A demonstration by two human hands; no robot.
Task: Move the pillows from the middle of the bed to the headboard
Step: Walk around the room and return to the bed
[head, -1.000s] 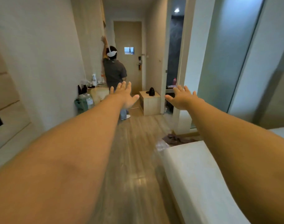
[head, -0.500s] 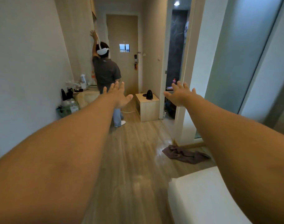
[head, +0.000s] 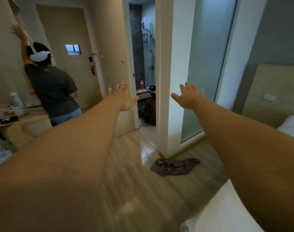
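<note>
- Nearest, at the lower right of the frame, a white corner of the bed showed under your right forearm. No pillow lay on that corner.
- At the right edge, a white rounded shape sat below the tan headboard. It may have been a pillow or bedding; you could not tell which from this view.
- Mid-frame, a brown towel lay crumpled on the wood floor, clear of both arms.
- Further out, your left hand was spread wide and held nothing.
- Your right hand was likewise spread wide and empty.
- Farthest, upper left, another person faced the door.
- Judgement: no pillow in hand, middle of the bed out of view; task looked unstarted.
</note>
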